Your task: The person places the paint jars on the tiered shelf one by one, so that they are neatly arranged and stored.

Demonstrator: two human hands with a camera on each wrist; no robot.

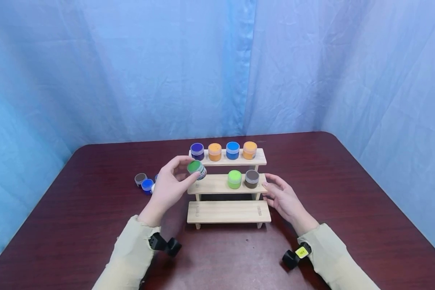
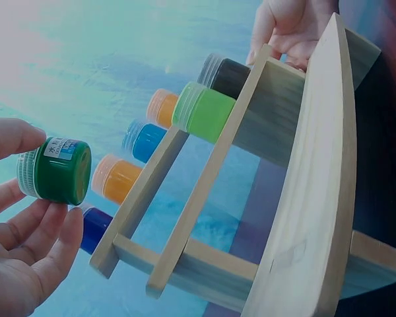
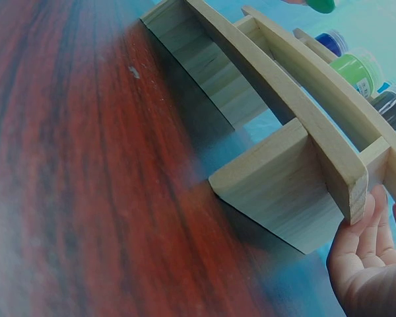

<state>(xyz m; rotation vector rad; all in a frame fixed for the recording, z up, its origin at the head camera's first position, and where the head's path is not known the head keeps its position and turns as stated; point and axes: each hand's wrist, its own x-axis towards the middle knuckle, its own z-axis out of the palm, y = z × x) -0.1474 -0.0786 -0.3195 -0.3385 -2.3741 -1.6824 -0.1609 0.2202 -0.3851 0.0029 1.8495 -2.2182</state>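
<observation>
My left hand (image 1: 169,186) holds a small paint jar with dark green paint (image 1: 194,166) between thumb and fingers, tilted, above the left end of the middle step of a three-step wooden stand (image 1: 228,212). In the left wrist view the green jar (image 2: 65,175) shows a white label and a clear lid. At the other end of that step my right hand (image 1: 284,199) grips the stand's edge, thumb near the top. A light green jar (image 1: 234,180) and a dark brown jar (image 1: 251,179) stand on the middle step's right half.
Along the top step stand a purple jar (image 1: 197,151), an orange jar (image 1: 214,152), a blue jar (image 1: 233,150) and another orange jar (image 1: 249,150). More jars, including a brown-topped jar (image 1: 140,179), are on the dark table (image 1: 94,193), partly behind the left hand.
</observation>
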